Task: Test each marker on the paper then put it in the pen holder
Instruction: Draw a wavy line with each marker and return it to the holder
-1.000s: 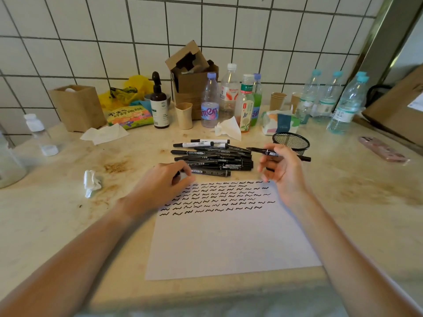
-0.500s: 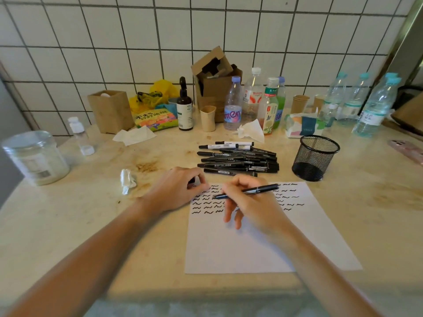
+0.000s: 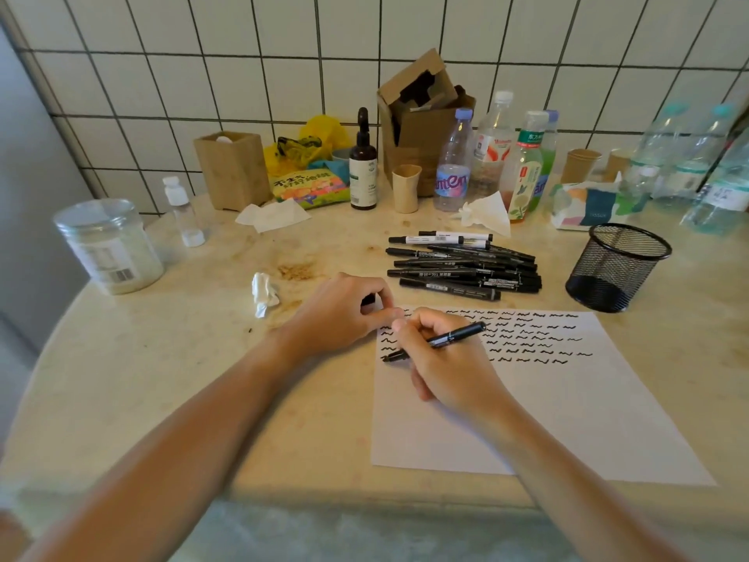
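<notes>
1. Being held in the right hand (image 3: 450, 363), an uncapped black marker (image 3: 441, 340) is resting tip-down on the paper (image 3: 567, 407), at about 9 o'clock on the sheet, at the left end of the lowest row of squiggles.
2. The fingers (image 3: 421, 330) of that hand are being kept clamped round the lower barrel, close to the nib, while the tail is pointing off toward 2 o'clock.
3. The left hand (image 3: 344, 314) is being rested at the paper's 10 o'clock corner; its fingers are curled round a small dark object, probably the cap, though this cannot be told for certain.
4. The marker is being judged light, stiff and smooth-sided, so a firm pinch low on the barrel is being favoured for writing; a hold nearer mid-barrel would be better for dropping it into the holder.
5. The nib is being treated as the delicate, staining part and is best left untouched.
6. The pile of markers (image 3: 462, 265) is lying on the table (image 3: 202, 379) at 12 o'clock from the paper; being round, they are likely to roll if nudged.
7. The pen holder (image 3: 616, 267), a black mesh cup, is standing at 1 o'clock, just beyond the sheet's far corner, and is appearing empty.
8. The thin paper is being judged liable to slide unless it is being pinned.
</notes>
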